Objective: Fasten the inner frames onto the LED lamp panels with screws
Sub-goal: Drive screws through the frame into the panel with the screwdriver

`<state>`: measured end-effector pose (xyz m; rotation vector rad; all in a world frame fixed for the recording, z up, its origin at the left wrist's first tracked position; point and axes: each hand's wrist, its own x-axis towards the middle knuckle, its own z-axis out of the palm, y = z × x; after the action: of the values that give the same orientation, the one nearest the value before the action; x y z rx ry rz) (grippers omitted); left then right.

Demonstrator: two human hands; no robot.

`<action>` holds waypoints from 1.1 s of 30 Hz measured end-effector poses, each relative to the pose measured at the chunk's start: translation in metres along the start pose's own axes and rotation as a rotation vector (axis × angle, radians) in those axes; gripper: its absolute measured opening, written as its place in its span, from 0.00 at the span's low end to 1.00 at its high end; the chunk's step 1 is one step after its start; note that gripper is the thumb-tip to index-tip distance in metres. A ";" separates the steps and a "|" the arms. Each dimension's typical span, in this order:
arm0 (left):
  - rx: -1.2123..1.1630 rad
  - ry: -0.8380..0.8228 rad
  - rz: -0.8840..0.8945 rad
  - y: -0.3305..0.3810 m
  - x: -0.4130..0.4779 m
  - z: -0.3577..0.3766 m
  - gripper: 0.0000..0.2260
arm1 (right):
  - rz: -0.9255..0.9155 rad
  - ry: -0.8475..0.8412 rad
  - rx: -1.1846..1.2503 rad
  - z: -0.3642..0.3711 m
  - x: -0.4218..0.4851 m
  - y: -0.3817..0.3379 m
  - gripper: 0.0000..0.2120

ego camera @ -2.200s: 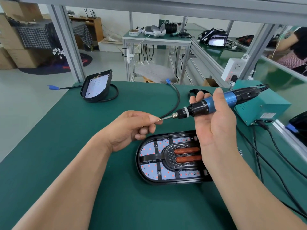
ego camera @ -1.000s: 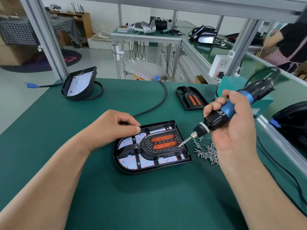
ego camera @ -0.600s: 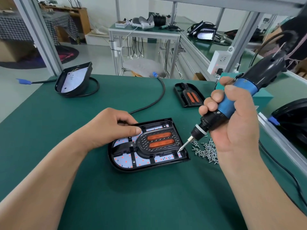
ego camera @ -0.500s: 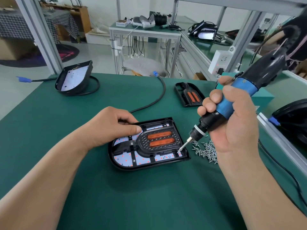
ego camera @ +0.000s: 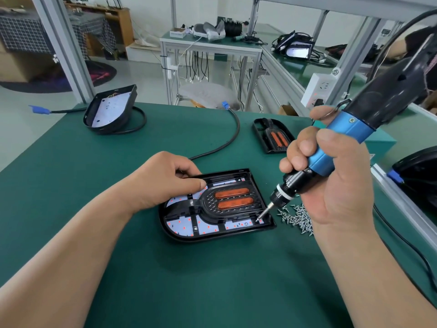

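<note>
Centre frame, an LED lamp panel (ego camera: 182, 224) lies on a green mat (ego camera: 212, 280). The left hand (ego camera: 163, 178) holds its upper-left rim. The right hand (ego camera: 335, 185) grips an electric screwdriver (ego camera: 343, 140), bit at the inner frame's (ego camera: 208, 207) lower-right corner. Light, rigid plastic, probably slides: steady it by the rim.

Table (ego camera: 94, 174): dark green throughout
LED lamp panel (ego camera: 212, 235): black shell, white board dotted red
Inner frame (ego camera: 208, 207): black, dimpled, two orange bars
Screwdriver (ego camera: 340, 140): blue band on black (silver tip)
Screws (ego camera: 298, 218): silver
Cloth (ego camera: 21, 31): black with white grid
</note>
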<state>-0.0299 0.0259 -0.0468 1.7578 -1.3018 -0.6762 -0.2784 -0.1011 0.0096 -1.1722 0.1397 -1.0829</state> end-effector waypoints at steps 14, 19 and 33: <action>0.048 0.022 -0.008 0.002 -0.002 0.003 0.08 | 0.030 -0.107 -0.033 0.007 -0.005 -0.001 0.08; 0.052 0.027 -0.008 0.002 -0.002 0.003 0.08 | 0.042 -0.175 -0.032 0.007 -0.005 -0.002 0.08; 0.039 0.034 -0.001 0.002 -0.002 0.003 0.07 | 0.061 -0.126 0.051 -0.007 0.002 0.006 0.24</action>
<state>-0.0344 0.0269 -0.0465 1.7938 -1.2987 -0.6225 -0.2776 -0.1079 0.0024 -1.1796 0.0494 -0.9510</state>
